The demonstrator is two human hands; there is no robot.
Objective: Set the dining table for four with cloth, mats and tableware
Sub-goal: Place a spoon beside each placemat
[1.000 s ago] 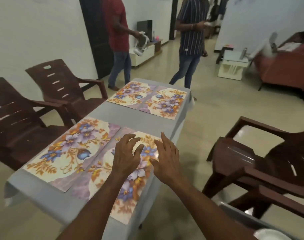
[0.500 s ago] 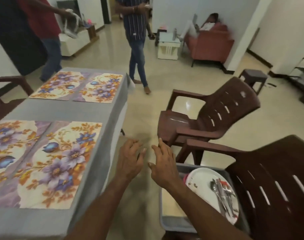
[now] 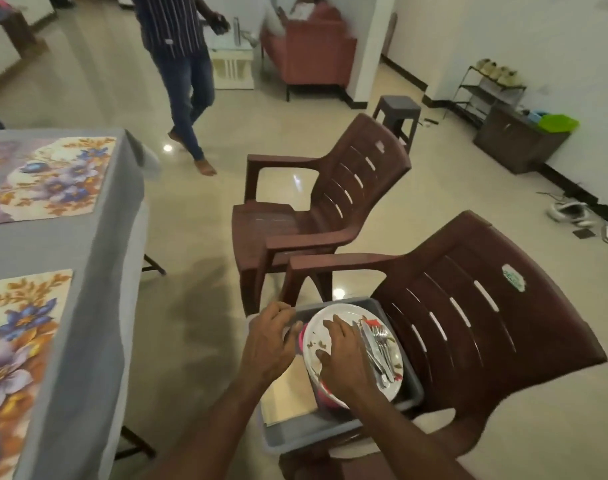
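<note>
- A grey tub [image 3: 330,429] sits on the near brown chair [image 3: 486,327].
- The right hand [image 3: 344,358] rests on the white plate [image 3: 316,336] beside cutlery [image 3: 378,351].
- The left hand [image 3: 269,341] seems to touch the plate's rim.
- Floral mats [image 3: 49,174] lie on the grey cloth [image 3: 87,341].

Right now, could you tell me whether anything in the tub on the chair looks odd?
Yes: the white plate under the right hand carries brown specks like food residue, odd for clean tableware. It also sits tilted in the grey tub.
</note>
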